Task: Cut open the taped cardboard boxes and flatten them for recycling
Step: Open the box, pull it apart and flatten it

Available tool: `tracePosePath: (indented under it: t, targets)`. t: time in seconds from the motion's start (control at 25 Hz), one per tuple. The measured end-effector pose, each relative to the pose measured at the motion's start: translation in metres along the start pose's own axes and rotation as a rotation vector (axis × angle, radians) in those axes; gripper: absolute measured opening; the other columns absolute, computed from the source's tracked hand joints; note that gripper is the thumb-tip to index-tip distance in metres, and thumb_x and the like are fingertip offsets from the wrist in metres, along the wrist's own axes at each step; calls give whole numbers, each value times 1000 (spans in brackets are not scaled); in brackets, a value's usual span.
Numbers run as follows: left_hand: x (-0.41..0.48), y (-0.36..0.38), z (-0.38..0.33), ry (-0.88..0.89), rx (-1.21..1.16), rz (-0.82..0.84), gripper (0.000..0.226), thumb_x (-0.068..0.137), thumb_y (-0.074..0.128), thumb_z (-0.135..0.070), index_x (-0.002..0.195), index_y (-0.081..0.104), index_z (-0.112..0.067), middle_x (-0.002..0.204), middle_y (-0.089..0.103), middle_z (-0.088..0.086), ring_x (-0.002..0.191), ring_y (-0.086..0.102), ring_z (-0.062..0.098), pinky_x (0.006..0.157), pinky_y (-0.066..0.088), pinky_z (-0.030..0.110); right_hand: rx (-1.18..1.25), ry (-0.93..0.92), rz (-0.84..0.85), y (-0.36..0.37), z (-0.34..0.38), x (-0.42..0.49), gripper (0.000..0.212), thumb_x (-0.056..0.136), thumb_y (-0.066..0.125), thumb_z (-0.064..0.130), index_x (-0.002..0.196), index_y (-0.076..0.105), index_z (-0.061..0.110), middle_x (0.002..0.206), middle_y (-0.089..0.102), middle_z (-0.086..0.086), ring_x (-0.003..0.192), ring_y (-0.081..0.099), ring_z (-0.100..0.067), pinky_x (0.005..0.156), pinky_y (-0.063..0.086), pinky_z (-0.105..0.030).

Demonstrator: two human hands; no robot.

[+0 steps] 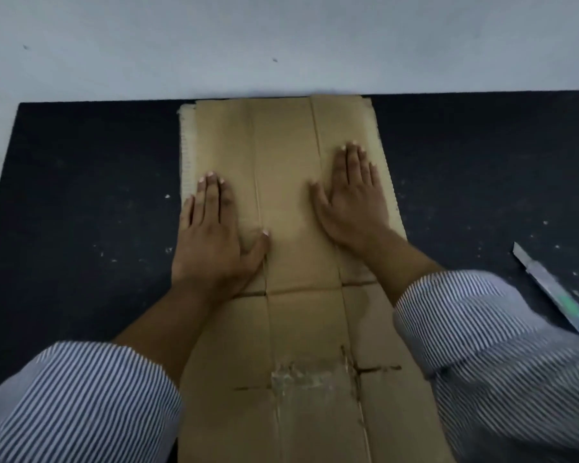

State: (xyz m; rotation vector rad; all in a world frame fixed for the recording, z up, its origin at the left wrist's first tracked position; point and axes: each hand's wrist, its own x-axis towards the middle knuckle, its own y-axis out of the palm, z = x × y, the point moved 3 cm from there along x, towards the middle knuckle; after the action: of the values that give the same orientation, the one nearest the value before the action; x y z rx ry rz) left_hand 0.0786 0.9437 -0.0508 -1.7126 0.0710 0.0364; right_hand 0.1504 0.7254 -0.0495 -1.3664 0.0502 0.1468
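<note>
Cardboard box [291, 329] lies flattened on black counter [81, 195], far edge against pale wall [281, 35], near end running off bottom of view. We see left hand [211, 235] palm-down on left panel, fingers straight, thumb spread toward centre crease. Right hand [355, 202] also flat, pressing right panel, set slightly farther forward. Neither hand grips anything. Torn tape patch [308, 379] on near section, between striped sleeves [81, 396]. We note utility knife [555, 292] on counter at right, apart from box.

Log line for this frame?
step: flatten | left hand, right hand: palms pressing brown flattened cardboard box | grey-green utility knife: untouched on black table
</note>
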Motion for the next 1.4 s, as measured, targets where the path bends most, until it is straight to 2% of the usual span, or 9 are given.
tracePosePath:
  t: [0.2, 0.32, 0.56, 0.68, 0.76, 0.92, 1.12, 1.24, 1.4]
  targets:
    - [-2, -4, -2, 5, -28, -1, 98, 92, 17, -74, 158, -9, -7, 168, -9, 11, 154, -12, 21, 126, 5, 44, -1, 132, -51, -11, 3, 81, 87, 96, 18, 61, 158, 0, 2, 167, 0, -18, 154, -2, -29, 125, -1, -44]
    - [0, -3, -5, -3, -75, 3, 97, 92, 19, -72, 158, -9, -8, 168, -10, 9, 154, -14, 19, 126, 2, 42, 46, 169, -38, -5, 38, 102, 87, 96, 20, 58, 158, 2, -1, 166, 0, -22, 154, -4, -33, 125, -3, -47]
    - [2, -1, 0, -35, -97, -14, 90, 95, 14, -66, 159, 1, -5, 168, -1, 11, 155, -8, 19, 126, 2, 39, 19, -304, 11, 21, 156, 96, 64, 104, 22, 40, 160, 11, 10, 168, 2, -12, 155, -3, -28, 125, -3, -45]
    - [3, 1, 1, -36, -87, -16, 90, 94, 11, -66, 159, -1, -5, 168, -3, 11, 154, -11, 17, 126, 1, 39, 2, -561, 111, 15, 169, 102, 54, 108, 19, 35, 159, 19, 22, 168, 10, -1, 155, 4, -21, 124, 0, -44]
    - [3, 3, 1, -28, -64, -27, 89, 95, 14, -66, 159, -4, -6, 168, -7, 10, 154, -12, 18, 126, 2, 40, 12, -634, 147, 6, 153, 106, 51, 109, 19, 34, 158, 23, 25, 167, 14, 0, 154, 8, -18, 124, 2, -37]
    - [2, 2, 1, -40, -53, -48, 90, 95, 21, -67, 160, -2, -8, 168, -7, 12, 155, -9, 21, 126, 4, 42, 13, -366, -4, -5, 62, 109, 59, 107, 21, 40, 160, 14, 16, 168, 9, -4, 154, 6, -18, 125, 3, -35]
    - [3, 2, 0, -54, -10, -22, 94, 93, 14, -72, 159, -6, -9, 167, -10, 13, 154, -11, 23, 126, 2, 43, 19, -4, 22, -15, -33, 83, 78, 101, 18, 55, 159, -1, 7, 168, -2, -10, 155, -4, -21, 126, -1, -38]
    - [5, 2, 1, -59, 8, -23, 95, 92, 17, -72, 159, -4, -8, 167, -7, 15, 155, -8, 25, 126, 3, 43, -28, 3, -1, -7, -26, 38, 80, 100, 15, 56, 159, 0, 4, 167, -1, -16, 155, -5, -25, 126, -2, -42]
    - [3, 5, 1, -51, 22, -38, 95, 92, 18, -71, 159, -2, -8, 167, -6, 15, 155, -6, 25, 126, 3, 43, 4, -138, 80, -4, -13, -63, 73, 104, 12, 53, 159, -8, 9, 167, -11, -10, 153, -15, -19, 126, -5, -39]
